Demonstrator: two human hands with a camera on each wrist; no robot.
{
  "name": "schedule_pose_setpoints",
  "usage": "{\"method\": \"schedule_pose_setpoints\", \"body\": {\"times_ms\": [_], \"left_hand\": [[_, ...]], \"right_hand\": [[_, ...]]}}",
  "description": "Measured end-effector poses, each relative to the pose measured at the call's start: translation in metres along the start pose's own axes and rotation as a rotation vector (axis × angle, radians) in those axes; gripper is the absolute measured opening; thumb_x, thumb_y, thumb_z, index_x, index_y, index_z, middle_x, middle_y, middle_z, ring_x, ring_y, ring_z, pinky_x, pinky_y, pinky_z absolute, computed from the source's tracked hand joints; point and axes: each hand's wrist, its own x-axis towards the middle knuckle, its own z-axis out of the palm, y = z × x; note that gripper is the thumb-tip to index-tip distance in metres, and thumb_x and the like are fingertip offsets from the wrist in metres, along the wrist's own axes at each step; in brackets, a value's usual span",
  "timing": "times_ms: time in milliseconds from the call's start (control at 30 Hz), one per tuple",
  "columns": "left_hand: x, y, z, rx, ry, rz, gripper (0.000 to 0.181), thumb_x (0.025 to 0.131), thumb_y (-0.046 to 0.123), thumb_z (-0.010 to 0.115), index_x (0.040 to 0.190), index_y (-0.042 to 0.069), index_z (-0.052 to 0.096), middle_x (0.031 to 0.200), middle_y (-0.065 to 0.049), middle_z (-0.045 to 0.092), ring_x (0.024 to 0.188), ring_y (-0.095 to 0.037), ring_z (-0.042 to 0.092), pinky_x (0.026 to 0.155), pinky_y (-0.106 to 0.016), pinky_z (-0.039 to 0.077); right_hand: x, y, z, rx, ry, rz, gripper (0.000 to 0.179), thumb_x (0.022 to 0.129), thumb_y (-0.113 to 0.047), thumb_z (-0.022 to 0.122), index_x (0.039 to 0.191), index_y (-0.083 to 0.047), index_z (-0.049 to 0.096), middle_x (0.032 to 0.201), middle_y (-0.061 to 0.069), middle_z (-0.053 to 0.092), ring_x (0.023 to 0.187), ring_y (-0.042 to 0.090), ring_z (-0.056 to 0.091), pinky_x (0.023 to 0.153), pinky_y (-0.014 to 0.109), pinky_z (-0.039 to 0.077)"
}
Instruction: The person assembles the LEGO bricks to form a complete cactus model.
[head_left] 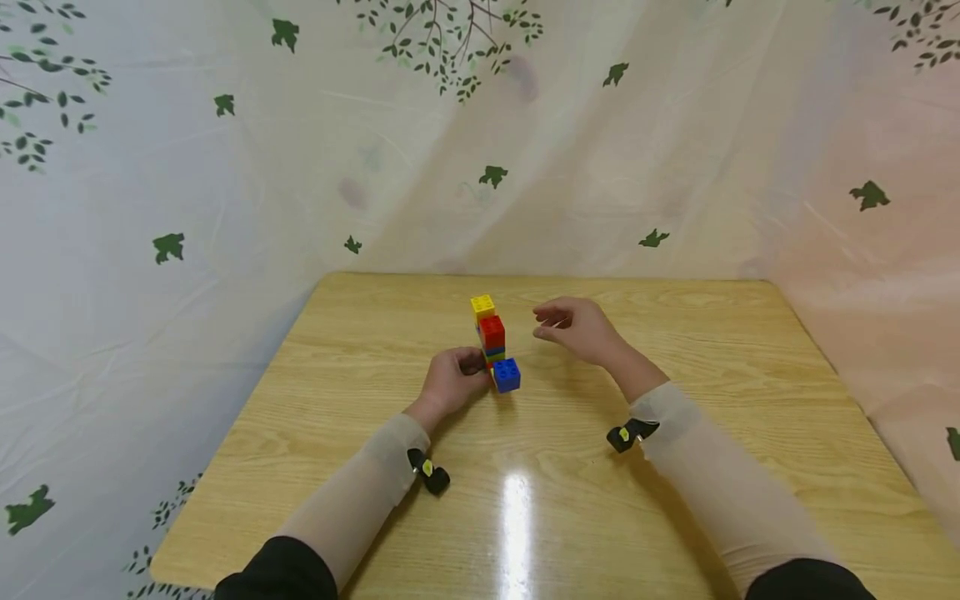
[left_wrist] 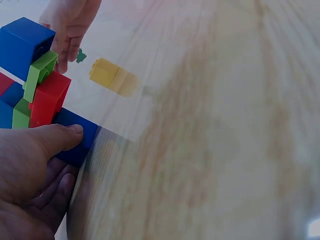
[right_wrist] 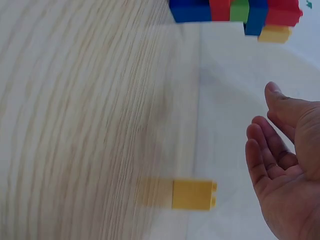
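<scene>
A small tower of building blocks, with a red block [head_left: 492, 332] and a yellow-topped block [head_left: 482, 306] high up, stands near the middle of the table. A blue block [head_left: 506, 375] sticks out toward the viewer. My left hand [head_left: 452, 382] grips the tower low on its left side; its thumb presses a blue block [left_wrist: 75, 135] at the base. To the right of the tower, apart from it, my right hand [head_left: 581, 327] hovers with loosely bent fingers and holds nothing. One loose yellow block [right_wrist: 192, 194] stands on the table near it, not distinguishable in the head view.
The wooden table [head_left: 360, 325] has a glossy top that reflects a light near its front. A pale cloth [head_left: 420, 217] with green leaf shapes hangs behind and around the sides. Small black devices [head_left: 632, 434] are strapped to both wrists.
</scene>
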Motion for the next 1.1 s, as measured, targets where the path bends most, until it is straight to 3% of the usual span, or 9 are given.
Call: {"method": "schedule_pose_setpoints", "body": {"times_ms": [267,600,833,1100], "left_hand": [[0.0,0.0,-0.001,-0.01,-0.005,-0.006,0.03,0.091,0.007,0.082,0.12,0.003,0.075,0.113,-0.007,0.076,0.104,-0.021,0.072,0.094,-0.037,0.059],[0.001,-0.003,-0.001,0.003,-0.005,0.016,0.029,0.091,0.008,0.082,0.118,0.003,0.076,0.111,-0.007,0.077,0.102,-0.02,0.073,0.091,-0.035,0.06],[0.002,-0.003,-0.001,0.003,-0.009,0.017,0.029,0.091,0.008,0.082,0.118,0.003,0.076,0.111,-0.007,0.077,0.102,-0.02,0.072,0.091,-0.035,0.059],[0.0,-0.002,-0.001,0.003,-0.013,0.006,0.029,0.091,0.009,0.081,0.12,0.003,0.076,0.113,-0.007,0.077,0.103,-0.02,0.072,0.092,-0.035,0.059]], "right_hand": [[0.0,0.032,-0.029,-0.149,0.078,0.043,0.042,0.094,-0.018,0.082,0.132,-0.006,0.07,0.128,0.014,0.065,0.118,0.034,0.061,0.099,0.051,0.054],[0.002,0.063,-0.048,-0.139,0.031,0.139,0.057,0.091,-0.014,0.084,0.142,-0.002,0.062,0.14,0.017,0.053,0.132,0.044,0.05,0.108,0.059,0.047],[0.002,0.073,-0.053,-0.136,-0.048,0.189,0.068,0.092,-0.01,0.083,0.151,0.002,0.051,0.147,0.024,0.052,0.133,0.046,0.052,0.107,0.058,0.048],[0.003,0.077,-0.051,-0.148,-0.067,0.175,0.056,0.096,-0.001,0.074,0.148,0.006,0.052,0.139,0.03,0.059,0.124,0.047,0.058,0.104,0.057,0.051]]}}
